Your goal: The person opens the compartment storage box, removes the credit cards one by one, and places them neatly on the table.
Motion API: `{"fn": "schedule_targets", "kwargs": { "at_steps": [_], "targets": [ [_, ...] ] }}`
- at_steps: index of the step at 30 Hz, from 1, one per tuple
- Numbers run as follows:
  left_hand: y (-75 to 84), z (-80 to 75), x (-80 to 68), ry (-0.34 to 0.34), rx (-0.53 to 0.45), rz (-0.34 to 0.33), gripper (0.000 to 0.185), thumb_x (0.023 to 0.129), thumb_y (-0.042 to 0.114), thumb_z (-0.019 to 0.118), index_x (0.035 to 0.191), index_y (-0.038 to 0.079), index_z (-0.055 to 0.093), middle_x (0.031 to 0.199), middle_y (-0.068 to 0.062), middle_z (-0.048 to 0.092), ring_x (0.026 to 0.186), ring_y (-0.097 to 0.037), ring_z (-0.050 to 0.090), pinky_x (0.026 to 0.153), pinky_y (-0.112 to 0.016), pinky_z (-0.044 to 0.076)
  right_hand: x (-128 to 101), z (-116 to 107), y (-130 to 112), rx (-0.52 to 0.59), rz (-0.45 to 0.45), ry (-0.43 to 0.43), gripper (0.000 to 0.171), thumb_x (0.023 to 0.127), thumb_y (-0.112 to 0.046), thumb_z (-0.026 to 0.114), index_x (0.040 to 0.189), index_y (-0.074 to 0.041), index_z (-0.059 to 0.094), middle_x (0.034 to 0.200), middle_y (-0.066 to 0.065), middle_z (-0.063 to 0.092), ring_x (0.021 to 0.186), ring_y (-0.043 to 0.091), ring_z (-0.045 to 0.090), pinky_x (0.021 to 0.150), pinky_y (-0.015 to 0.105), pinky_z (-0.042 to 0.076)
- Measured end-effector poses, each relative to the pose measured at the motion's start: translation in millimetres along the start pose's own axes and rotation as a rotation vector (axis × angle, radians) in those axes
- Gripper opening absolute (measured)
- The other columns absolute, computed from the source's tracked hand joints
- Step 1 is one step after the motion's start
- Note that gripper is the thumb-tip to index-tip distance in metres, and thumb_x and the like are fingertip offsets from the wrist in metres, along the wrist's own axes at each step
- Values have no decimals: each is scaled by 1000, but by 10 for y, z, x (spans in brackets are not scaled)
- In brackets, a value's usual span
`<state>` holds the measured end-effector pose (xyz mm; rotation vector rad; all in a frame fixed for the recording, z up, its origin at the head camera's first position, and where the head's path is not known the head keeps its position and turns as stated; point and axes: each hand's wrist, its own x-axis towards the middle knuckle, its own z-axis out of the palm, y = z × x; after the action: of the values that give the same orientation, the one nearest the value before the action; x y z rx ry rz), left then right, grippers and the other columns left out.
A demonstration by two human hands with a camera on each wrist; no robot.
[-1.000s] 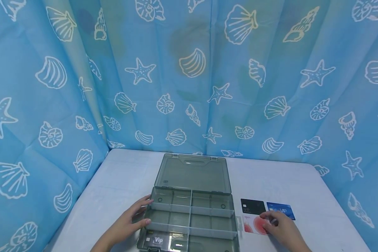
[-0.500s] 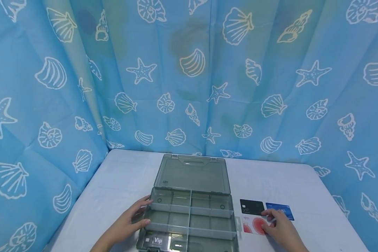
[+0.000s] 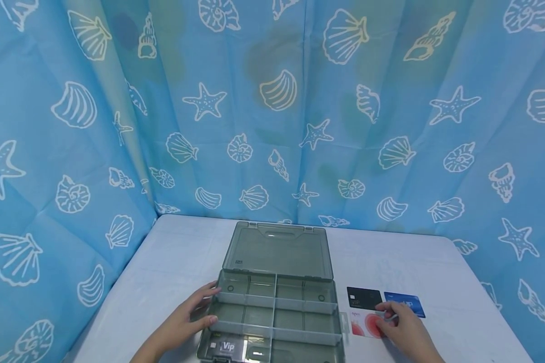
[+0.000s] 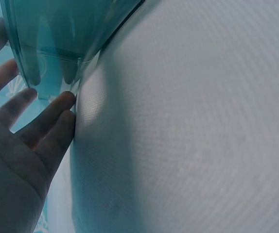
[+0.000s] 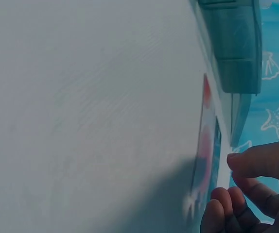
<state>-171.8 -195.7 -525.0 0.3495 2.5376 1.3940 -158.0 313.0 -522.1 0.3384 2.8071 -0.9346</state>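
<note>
A grey translucent compartment box [image 3: 272,330] lies with its lid [image 3: 279,249] folded back. My left hand [image 3: 186,317] rests against the box's left side, with fingers extended and spread along its wall in the left wrist view. To the right of the box, my right hand [image 3: 406,327] is over a white card with red circles [image 3: 361,322], covering its right end. Thumb and fingers are loosely bent; in the right wrist view nothing shows between them, and the card lies flat below. Behind it lie a black VIP card [image 3: 363,298] and a blue VIP card [image 3: 413,302], partly covered.
A dark Vip card [image 3: 222,345] lies in the box's front left compartment. White dividers [image 3: 274,302] split the box into several compartments. A white cloth [image 3: 177,252] covers the table, and a blue shell-print curtain [image 3: 254,126] hangs behind and at the sides.
The right hand's thumb and fingers have shifted slightly over the cards. My left hand and the box stay in place.
</note>
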Motion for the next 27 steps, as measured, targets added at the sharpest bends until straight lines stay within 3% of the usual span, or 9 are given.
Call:
{"fn": "schedule_targets", "kwargs": {
  "at_steps": [5, 13, 27],
  "targets": [
    [-1, 7, -3, 4, -2, -4, 67, 94, 39, 73, 151, 15, 47, 163, -19, 31, 141, -49, 40, 114, -63, 36, -43, -21, -85, 50, -2, -25, 36, 94, -22, 74, 121, 0, 66, 100, 7, 66, 79, 18, 57, 74, 34, 60],
    [-6, 10, -3, 7, 3, 0, 66, 94, 39, 73, 151, 16, 48, 163, -18, 31, 141, -49, 40, 113, -63, 36, -167, -58, -318, 129, -6, -66, 31, 96, -16, 69, 124, -4, 66, 96, 3, 63, 81, 18, 58, 68, 30, 55],
    [-13, -6, -15, -8, 4, 15, 66, 95, 37, 73, 151, 15, 47, 163, -19, 30, 142, -48, 39, 114, -61, 36, -416, 16, -623, 282, -91, -168, 29, 96, -14, 68, 124, -4, 67, 94, 3, 69, 81, 19, 63, 76, 35, 62]
  ]
}}
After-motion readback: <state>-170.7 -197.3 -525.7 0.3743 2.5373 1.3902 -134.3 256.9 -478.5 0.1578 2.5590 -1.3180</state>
